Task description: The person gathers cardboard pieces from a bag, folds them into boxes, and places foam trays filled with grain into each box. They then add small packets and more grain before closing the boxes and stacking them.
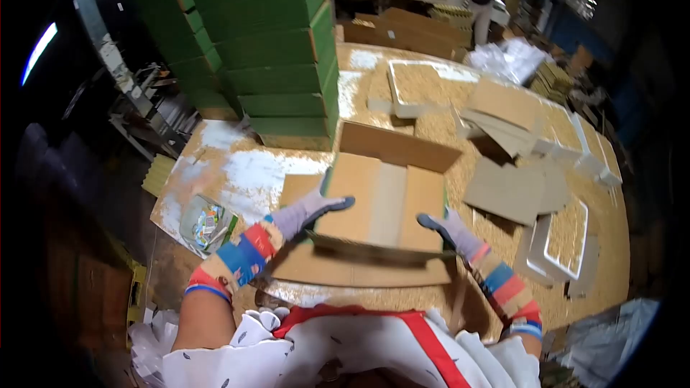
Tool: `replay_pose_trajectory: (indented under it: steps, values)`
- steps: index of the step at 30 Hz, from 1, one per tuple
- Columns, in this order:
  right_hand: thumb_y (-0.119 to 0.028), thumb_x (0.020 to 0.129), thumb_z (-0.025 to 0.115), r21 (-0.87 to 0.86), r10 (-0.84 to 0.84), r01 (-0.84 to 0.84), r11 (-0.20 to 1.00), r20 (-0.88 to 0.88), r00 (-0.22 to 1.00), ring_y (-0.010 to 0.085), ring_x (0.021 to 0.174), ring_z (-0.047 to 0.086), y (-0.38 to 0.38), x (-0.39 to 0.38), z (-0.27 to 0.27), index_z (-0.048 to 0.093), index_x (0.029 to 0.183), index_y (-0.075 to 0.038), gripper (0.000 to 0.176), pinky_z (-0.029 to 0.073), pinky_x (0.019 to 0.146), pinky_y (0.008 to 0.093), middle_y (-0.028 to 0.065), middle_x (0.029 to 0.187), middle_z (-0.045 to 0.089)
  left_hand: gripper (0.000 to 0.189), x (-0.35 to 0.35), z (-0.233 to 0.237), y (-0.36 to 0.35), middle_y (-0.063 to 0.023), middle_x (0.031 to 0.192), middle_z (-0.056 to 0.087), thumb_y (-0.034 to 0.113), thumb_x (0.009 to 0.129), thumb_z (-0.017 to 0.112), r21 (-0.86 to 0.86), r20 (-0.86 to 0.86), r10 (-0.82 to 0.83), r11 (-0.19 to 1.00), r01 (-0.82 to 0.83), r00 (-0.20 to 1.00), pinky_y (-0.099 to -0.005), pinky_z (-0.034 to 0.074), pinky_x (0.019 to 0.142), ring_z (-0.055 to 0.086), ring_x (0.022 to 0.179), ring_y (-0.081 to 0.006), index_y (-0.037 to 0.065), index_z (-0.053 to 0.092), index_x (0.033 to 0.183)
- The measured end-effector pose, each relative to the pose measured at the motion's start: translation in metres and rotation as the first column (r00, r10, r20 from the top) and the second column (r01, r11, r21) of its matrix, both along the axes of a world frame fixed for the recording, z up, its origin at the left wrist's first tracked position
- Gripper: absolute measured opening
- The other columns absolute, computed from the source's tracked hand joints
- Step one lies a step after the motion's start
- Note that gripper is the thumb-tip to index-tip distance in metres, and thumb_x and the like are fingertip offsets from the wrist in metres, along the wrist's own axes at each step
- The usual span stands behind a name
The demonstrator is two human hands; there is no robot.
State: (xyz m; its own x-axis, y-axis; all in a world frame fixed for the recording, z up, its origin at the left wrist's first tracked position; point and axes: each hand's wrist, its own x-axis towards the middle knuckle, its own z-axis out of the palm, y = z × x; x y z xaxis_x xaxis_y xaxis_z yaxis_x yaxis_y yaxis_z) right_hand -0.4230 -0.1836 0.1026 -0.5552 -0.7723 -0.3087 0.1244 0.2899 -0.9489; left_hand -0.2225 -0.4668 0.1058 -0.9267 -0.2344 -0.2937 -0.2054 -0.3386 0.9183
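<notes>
An open cardboard box (424, 201) stands in front of me on the table, its far and near flaps raised. A pale strip of tape runs down its inner bottom. My left hand (314, 206), in a grey glove with dark fingertips, grips the box's left side, thumb over the inside. On the right side my right hand (458, 232) holds the wall the same way, thumb inward. The fingers of both hands are mostly hidden behind the walls. Colourful patterned sleeves cover both forearms. Flat cardboard flaps (345, 271) spread at the near side of the box.
Green boxes (266, 50) are stacked high at the back left. White trays with brown crumbly filling (568, 237) and cardboard sheets (514, 190) lie on the right of the table (244, 165). A container of small colourful packets (207, 223) sits left. Another person (480, 0) stands far back.
</notes>
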Motion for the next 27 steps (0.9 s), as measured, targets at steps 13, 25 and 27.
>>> replay_pose_trajectory:
  steps: [13,25,27]
  values:
    - [-0.046,0.093,0.047,-0.842,-0.128,0.335,0.423,0.311,0.942,0.0301,0.121,0.049,-0.127,-0.162,0.143,0.046,0.133,-0.004,0.059,0.038,0.105,0.0453,0.0132,0.132,0.051,0.052,-0.054,0.268,-0.167,-0.0088,0.130,0.051,0.014,0.090,0.062,-0.372,-0.928,-0.097,0.257,-0.892,0.359,-0.0326,0.041,0.101,0.051,0.116,-0.0179,0.005,0.043,0.137]
    - [-0.061,0.088,0.040,-0.599,-0.201,0.148,0.787,-0.023,0.979,0.0323,0.108,0.054,-0.389,-0.094,0.352,0.050,0.127,-0.004,0.070,0.046,0.093,0.0494,0.0179,0.121,0.056,0.052,-0.053,0.240,-0.385,-0.0024,0.103,0.062,0.050,0.095,0.051,-0.325,-0.783,0.323,0.517,-0.792,0.532,-0.0245,0.047,0.080,0.056,0.090,-0.0096,0.001,0.060,0.110]
    - [-0.061,0.086,0.040,-0.468,-0.276,0.142,0.872,-0.231,0.933,0.0297,0.109,0.053,-0.415,-0.072,0.363,0.047,0.129,-0.004,0.072,0.046,0.090,0.0492,0.0178,0.123,0.054,0.056,-0.046,0.239,-0.387,-0.0031,0.104,0.062,0.053,0.095,0.048,-0.434,-0.729,0.340,0.442,-0.785,0.594,-0.0249,0.046,0.083,0.056,0.093,-0.0102,0.001,0.059,0.112]
